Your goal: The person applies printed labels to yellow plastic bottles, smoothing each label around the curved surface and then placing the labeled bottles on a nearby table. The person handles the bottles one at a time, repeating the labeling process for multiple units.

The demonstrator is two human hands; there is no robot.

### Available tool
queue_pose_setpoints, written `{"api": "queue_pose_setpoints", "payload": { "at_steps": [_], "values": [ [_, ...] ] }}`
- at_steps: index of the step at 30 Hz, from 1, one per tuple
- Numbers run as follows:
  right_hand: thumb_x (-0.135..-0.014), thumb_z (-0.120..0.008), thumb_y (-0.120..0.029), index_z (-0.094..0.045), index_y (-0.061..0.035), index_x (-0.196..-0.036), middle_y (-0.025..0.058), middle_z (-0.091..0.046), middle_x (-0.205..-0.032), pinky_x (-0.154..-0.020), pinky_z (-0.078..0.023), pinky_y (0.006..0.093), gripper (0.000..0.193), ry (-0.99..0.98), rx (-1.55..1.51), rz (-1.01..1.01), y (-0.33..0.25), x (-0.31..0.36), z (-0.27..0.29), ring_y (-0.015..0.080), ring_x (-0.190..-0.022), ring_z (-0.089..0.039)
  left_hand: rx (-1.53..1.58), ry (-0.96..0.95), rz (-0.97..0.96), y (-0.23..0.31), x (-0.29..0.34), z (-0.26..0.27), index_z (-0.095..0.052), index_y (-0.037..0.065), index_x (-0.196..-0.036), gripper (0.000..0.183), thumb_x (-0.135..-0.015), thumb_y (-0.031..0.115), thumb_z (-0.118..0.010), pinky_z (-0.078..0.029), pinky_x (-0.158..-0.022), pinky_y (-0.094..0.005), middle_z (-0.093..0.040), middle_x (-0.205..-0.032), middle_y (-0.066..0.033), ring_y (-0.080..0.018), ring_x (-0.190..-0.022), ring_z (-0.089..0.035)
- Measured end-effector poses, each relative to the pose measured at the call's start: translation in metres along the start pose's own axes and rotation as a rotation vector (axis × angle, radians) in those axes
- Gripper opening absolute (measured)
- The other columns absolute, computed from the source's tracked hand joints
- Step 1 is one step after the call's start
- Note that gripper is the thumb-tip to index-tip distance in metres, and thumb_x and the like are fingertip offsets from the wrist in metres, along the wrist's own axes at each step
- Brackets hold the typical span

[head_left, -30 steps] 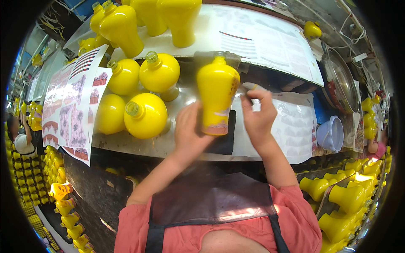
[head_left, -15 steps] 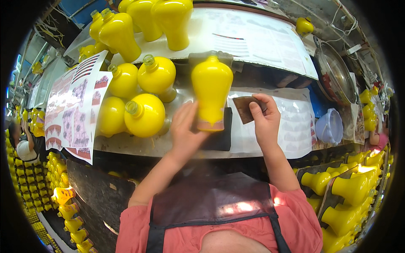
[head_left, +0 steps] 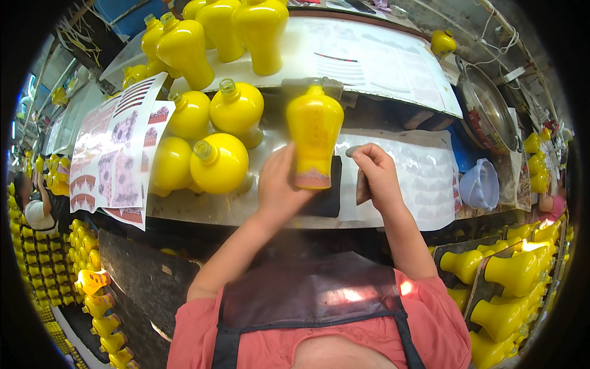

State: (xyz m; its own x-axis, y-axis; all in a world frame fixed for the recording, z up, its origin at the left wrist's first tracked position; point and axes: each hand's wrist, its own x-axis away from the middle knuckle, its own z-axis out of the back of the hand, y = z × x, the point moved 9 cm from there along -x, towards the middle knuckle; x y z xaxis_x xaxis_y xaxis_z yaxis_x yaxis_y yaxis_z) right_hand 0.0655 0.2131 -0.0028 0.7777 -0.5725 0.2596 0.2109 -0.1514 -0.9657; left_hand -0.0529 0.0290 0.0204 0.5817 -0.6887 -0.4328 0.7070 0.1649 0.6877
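Grips the yellow vase (head_left: pixel 315 132) low on its left side with the left hand (head_left: pixel 278 181), curving round the tapering lower part, with fingertips passing out of sight behind it. Pinches a thin brown piece (head_left: pixel 363 186) in the right hand (head_left: pixel 378 172), with thumb and curled fingers closed together on it, near the vase's right side but apart from it. Shows a small grey patch at the tip of a right finger, too small to identify. Sits between the two hands at the middle of the tabletop (head_left: pixel 184 210), in the vase's case, with neck pointing away and foot toward the apron (head_left: pixel 307 289). Overlaps a grey-brown block (head_left: pixel 290 92) at the neck and a black pad (head_left: pixel 330 200) beside the foot; cannot tell whether leaning or standing upright. Gleams a glossy yellow, with broad rounded shoulders narrowing down to the foot. Carries a pinkish-purple and reddish patterned band round the foot and a faint column of darker marks down the front. Has four round-bodied yellow vases (head_left: pixel 219 164) grouped to the left, next to patterned sheets (head_left: pixel 117 154), and a pale sheet (head_left: pixel 424 178) spread beneath and beyond the right hand, toward a lavender bucket (head_left: pixel 480 184).
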Motion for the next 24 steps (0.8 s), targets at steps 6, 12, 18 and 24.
{"api": "queue_pose_setpoints", "payload": {
  "at_steps": [6,12,18,24],
  "values": [
    [-0.099,-0.064,-0.024,-0.056,-0.0023,-0.131,0.0015,-0.063,-0.094,-0.064,-0.042,0.0206,0.039,0.084,0.232,0.229,-0.031,-0.028,-0.011,0.0039,-0.073,-0.050,0.612,0.058,0.332,-0.044,-0.023,-0.013,-0.005,0.002,-0.161,0.108,-0.083,0.023,-0.076,-0.027,-0.121,-0.0459,-0.028,-0.159,-0.0278,-0.0364,-0.148,-0.031],
    [-0.094,-0.069,-0.028,-0.054,-0.0016,-0.137,0.0032,-0.058,-0.096,-0.074,-0.044,0.0254,0.053,0.092,0.317,0.288,-0.039,-0.038,-0.023,0.0081,-0.082,-0.049,0.815,-0.075,0.408,-0.038,-0.049,-0.037,-0.001,0.004,-0.161,0.094,-0.096,0.024,-0.066,-0.030,-0.118,-0.0380,-0.034,-0.155,-0.0194,-0.0276,-0.144,-0.035],
    [-0.092,-0.070,-0.031,-0.054,-0.0033,-0.137,0.0102,-0.068,-0.108,-0.078,-0.051,0.0281,0.055,-0.007,0.254,0.107,-0.022,-0.036,-0.021,0.0122,-0.088,-0.062,0.632,-0.058,0.373,-0.027,-0.047,-0.030,-0.001,0.004,-0.161,0.090,-0.098,0.024,-0.062,-0.029,-0.119,-0.0376,-0.034,-0.155,-0.0195,-0.0283,-0.144,-0.036],
    [-0.096,-0.065,-0.026,-0.070,0.0002,-0.108,0.0057,-0.069,-0.082,-0.069,-0.051,0.0293,0.030,0.078,0.208,0.126,-0.035,-0.063,0.019,0.0109,-0.075,-0.061,0.848,0.071,0.416,-0.046,-0.050,-0.026,-0.014,0.005,-0.161,0.064,-0.109,0.032,-0.041,-0.027,-0.120,-0.0381,-0.036,-0.156,-0.0182,-0.0277,-0.144,-0.035]
  ]
}}
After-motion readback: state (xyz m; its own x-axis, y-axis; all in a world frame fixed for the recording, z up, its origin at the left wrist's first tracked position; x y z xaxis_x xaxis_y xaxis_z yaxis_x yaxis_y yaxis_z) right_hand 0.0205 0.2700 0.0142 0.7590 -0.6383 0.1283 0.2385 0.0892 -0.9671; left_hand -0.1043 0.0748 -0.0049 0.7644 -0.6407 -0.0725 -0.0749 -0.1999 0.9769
